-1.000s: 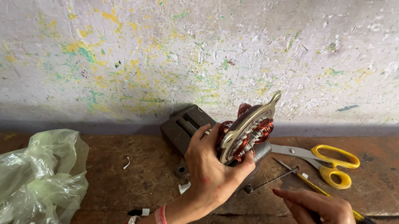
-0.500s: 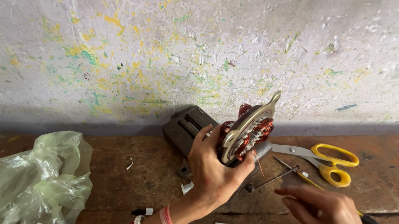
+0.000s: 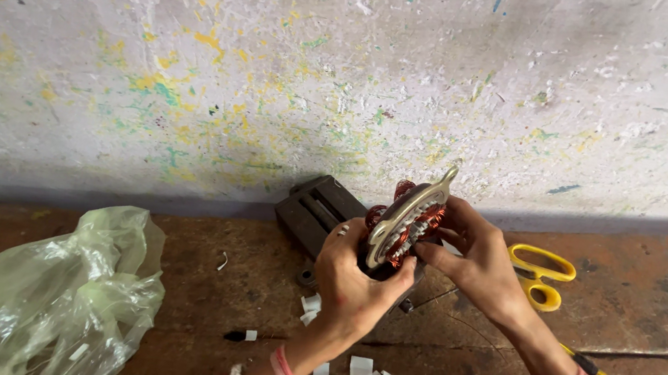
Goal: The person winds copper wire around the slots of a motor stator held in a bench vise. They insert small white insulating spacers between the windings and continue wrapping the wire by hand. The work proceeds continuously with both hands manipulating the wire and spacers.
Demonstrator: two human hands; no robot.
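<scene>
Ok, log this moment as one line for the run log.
left hand: holds stator | right hand: fingers on stator | scissors: floor, behind right hand | bag: floor, left

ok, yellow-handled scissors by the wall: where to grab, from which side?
Take the scissors by the yellow loop handles, coming from the right. The loops lie bare on the floor, while the blade end is hidden behind the right hand at the wound coil piece.

I see a rough whitewashed wall (image 3: 299, 63) ahead, flecked with yellow, green and blue paint and chipped in places. Below it runs a worn reddish-brown floor (image 3: 664, 291), cracked and stained. The light looks soft and even, with no hard shadows.
</scene>
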